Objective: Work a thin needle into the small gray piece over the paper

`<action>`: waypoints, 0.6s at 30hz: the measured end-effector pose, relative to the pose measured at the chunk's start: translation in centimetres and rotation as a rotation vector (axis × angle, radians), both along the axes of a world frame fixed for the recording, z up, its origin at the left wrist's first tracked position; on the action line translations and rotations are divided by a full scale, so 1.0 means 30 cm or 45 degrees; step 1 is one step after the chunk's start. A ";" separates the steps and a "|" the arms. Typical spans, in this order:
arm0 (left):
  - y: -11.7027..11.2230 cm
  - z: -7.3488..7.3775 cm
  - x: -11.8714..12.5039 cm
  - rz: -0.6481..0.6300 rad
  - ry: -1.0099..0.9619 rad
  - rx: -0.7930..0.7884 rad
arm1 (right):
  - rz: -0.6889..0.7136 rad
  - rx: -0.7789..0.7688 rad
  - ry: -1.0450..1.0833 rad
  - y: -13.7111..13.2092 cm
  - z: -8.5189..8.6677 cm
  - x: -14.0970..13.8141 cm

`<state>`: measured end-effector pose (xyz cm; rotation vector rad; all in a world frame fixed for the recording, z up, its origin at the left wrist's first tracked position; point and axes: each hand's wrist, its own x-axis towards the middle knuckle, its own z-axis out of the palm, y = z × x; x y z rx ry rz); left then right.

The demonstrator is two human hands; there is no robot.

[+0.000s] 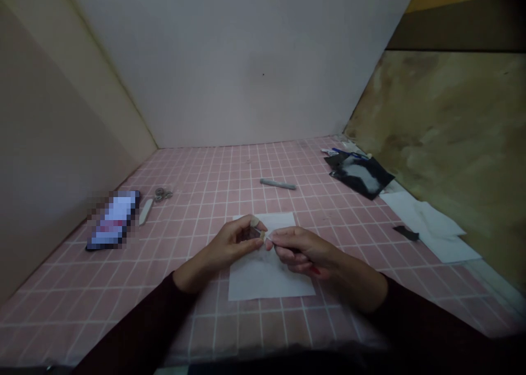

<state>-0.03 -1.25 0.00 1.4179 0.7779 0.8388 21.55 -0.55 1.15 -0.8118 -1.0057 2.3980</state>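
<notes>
Over a white sheet of paper, my left hand pinches something too small and dim to make out. Pale beige wraps or covers appear on its fingertips. My right hand meets it fingertip to fingertip, closed around a thin tool whose red end shows below the palm. The tool's slim tip points toward the left fingertips; its exact kind is hidden by the fingers. Both hands are held just above the paper, close together.
A grey rod lies beyond the paper. At left are a phone, a white flat stick and small grey metal pieces. Dark sheets with white powder, white papers and a dark scrap lie right, by the wall.
</notes>
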 end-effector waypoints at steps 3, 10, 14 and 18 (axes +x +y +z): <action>0.001 0.013 -0.009 0.034 0.025 0.052 | 0.028 -0.011 -0.014 0.004 0.003 0.004; 0.001 0.019 -0.016 -0.032 -0.030 -0.040 | 0.081 0.646 -0.313 -0.023 0.003 -0.006; 0.008 0.015 -0.021 0.000 0.010 -0.080 | -0.114 1.247 -0.529 -0.040 0.006 -0.010; 0.004 0.031 -0.019 -0.036 0.034 -0.063 | 0.063 0.508 -0.314 -0.017 0.016 0.008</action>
